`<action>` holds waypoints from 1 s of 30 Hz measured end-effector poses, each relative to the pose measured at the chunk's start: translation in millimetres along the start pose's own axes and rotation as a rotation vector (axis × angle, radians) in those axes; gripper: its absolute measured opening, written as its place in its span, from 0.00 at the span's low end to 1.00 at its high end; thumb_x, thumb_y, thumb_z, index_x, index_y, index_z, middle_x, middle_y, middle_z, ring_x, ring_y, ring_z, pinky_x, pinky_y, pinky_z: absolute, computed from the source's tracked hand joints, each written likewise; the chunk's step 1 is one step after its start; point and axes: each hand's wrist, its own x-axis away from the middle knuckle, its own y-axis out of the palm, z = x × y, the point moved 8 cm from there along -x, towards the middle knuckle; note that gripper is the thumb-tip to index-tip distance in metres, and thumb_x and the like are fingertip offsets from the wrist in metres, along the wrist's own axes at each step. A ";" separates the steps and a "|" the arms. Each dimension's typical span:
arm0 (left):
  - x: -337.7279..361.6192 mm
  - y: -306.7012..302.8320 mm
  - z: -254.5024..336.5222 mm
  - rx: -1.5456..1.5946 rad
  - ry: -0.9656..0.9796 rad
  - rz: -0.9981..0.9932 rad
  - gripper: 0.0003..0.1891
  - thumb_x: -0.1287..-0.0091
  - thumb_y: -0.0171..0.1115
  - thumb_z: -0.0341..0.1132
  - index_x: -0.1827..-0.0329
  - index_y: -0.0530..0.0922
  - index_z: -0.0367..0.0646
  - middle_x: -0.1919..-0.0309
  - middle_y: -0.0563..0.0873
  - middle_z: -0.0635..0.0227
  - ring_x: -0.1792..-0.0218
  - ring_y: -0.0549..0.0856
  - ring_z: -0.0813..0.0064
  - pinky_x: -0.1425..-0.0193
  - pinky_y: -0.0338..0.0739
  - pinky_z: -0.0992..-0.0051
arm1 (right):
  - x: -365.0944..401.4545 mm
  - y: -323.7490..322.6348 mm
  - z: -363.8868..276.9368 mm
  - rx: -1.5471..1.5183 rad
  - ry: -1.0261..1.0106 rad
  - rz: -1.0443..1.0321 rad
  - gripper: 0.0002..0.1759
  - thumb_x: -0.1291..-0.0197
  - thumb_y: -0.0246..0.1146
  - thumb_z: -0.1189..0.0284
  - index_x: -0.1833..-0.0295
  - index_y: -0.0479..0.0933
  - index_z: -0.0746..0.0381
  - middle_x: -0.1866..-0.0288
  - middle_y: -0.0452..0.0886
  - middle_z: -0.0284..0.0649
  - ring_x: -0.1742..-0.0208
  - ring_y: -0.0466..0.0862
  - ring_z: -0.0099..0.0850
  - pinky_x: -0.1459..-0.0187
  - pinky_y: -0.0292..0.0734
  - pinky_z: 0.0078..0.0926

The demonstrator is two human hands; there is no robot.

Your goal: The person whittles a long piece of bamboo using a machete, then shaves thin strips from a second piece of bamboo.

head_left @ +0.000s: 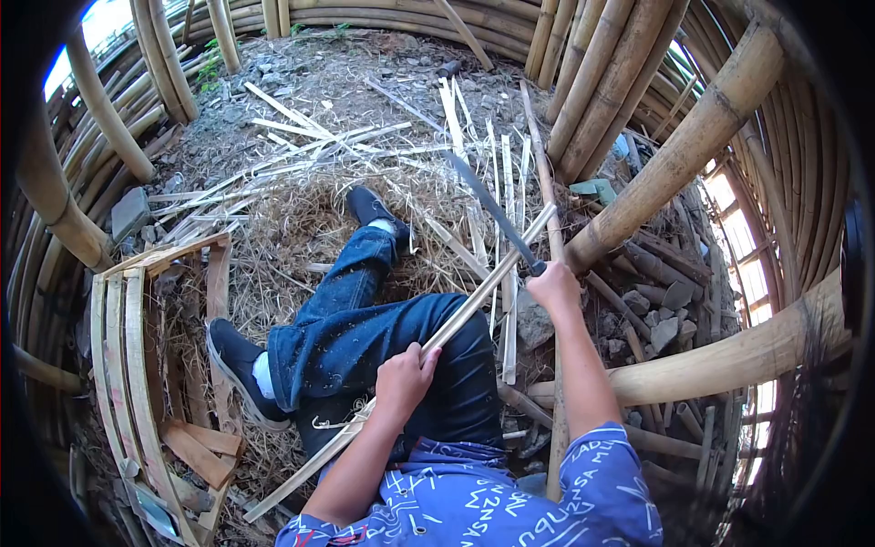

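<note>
My left hand (404,381) is closed around a long, pale bamboo strip (474,301), which runs slantwise across my lap from lower left to upper right. In my right hand (554,288) is the dark handle of a long knife (493,210), its blade pointing up and to the left. The blade's lower part crosses close to the strip's upper end. A thin curled shaving (335,423) hangs by the strip below my left hand. My legs in blue jeans (383,342) are bent beneath the strip.
Split bamboo strips (301,137) and shavings (283,214) litter the ground ahead. A wooden slatted crate (123,346) stands at left. Thick bamboo poles (684,146) slant in on the right, above stones (670,333). Stacked bamboo (392,20) lines the back.
</note>
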 end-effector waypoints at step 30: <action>8.5 -3.0 -5.1 0.097 0.032 0.040 0.25 0.26 0.54 0.56 0.66 0.79 0.41 0.75 0.85 0.48 0.69 0.85 0.44 0.64 0.78 0.49 | 35.9 53.5 15.2 -0.522 0.012 0.058 0.16 0.54 0.65 0.67 0.70 0.81 0.73 0.73 0.83 0.61 0.64 0.87 0.55 0.62 0.79 0.47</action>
